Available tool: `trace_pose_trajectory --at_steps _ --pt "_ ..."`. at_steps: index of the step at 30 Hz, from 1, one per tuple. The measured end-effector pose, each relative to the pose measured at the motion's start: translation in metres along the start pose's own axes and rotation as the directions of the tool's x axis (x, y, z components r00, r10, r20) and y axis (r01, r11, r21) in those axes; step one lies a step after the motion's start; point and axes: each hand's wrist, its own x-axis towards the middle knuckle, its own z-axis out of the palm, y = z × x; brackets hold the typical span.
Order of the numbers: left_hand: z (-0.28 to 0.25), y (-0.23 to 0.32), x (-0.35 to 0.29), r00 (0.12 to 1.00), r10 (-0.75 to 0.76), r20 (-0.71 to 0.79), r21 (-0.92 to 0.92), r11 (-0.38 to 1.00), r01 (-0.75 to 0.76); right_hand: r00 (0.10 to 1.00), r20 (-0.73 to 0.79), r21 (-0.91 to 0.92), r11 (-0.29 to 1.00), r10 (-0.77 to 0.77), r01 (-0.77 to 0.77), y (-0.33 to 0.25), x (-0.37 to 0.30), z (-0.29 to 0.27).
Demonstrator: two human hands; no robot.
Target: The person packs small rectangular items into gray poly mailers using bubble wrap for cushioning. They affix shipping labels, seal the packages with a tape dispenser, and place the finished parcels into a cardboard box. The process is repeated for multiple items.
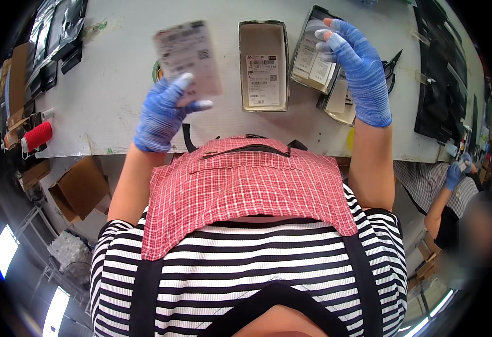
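Note:
My left hand [164, 112], in a blue knit glove with white fingertips, is closed on a pale printed label sheet [192, 62], blurred and raised above the table. Whether it is one sheet or a stack, I cannot make out. Partly hidden behind it lies a greenish roll [157, 72]. Over an open tray-like box [305, 70] is my right hand [358, 64], its gloved fingers bent but apart, nothing visible between them. White label pieces lie in that box. To its left sits another open box [264, 39] with a printed label inside.
Black-handled scissors [391, 66] lie right of my right hand, near a third box [338, 106], partly covered. Black flat packages [440, 62] line the table's right side. At left stand a red thread cone [37, 136] and dark packages [60, 33]. A co-worker [451, 185] works at right.

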Motion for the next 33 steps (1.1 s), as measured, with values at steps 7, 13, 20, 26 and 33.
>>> trace_pose_trajectory --at_steps 7,13,20,26,33 --pt "-0.002 0.012 -0.001 0.998 0.043 0.048 -0.065 0.997 -0.040 0.985 -0.010 0.130 0.977 0.173 -0.170 0.033 -0.031 0.009" --pt "0.024 -0.001 0.007 0.957 -0.046 0.285 -0.071 0.995 0.069 0.965 -0.003 0.218 0.942 0.262 -0.255 0.000 -0.056 0.037" --pt "0.067 0.012 -0.010 0.830 -0.293 0.475 0.137 0.956 0.259 0.966 0.132 0.151 0.958 0.223 -0.242 -0.021 -0.063 0.067" --pt "0.061 0.019 -0.010 0.790 -0.288 0.541 0.074 0.952 0.296 0.962 0.054 0.209 0.939 0.268 -0.274 -0.035 -0.065 0.069" --pt "0.063 0.018 -0.014 0.825 -0.249 0.507 0.045 0.964 0.263 0.958 -0.016 0.085 0.955 0.288 -0.285 -0.024 -0.067 0.064"
